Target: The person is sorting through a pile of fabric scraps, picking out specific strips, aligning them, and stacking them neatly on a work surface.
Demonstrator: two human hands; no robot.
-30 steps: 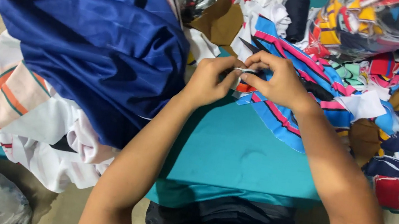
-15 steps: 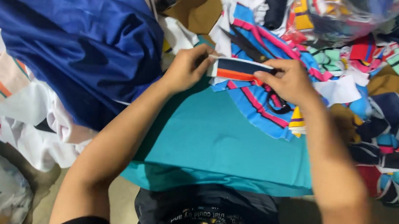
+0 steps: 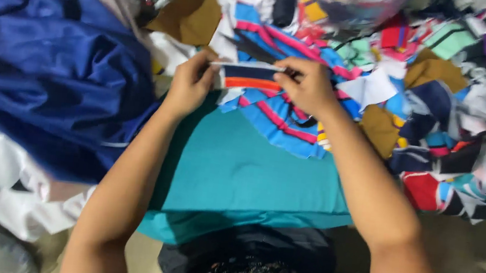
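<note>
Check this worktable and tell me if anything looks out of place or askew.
Nothing stands out as damaged or spilled. The left hand and right hand hold a striped fabric strip level between them over the teal table. Fabric scraps lie in loose heaps, and a blue cloth pile sits at left.

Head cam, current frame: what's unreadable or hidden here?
- Striped fabric strip: both ends covered by the left hand and right hand.
- Teal cloth: whatever lies under it is hidden.
- Clear plastic bag: cut off by the top edge, blurred.
- Blue fabric heap: covers everything beneath.
</note>
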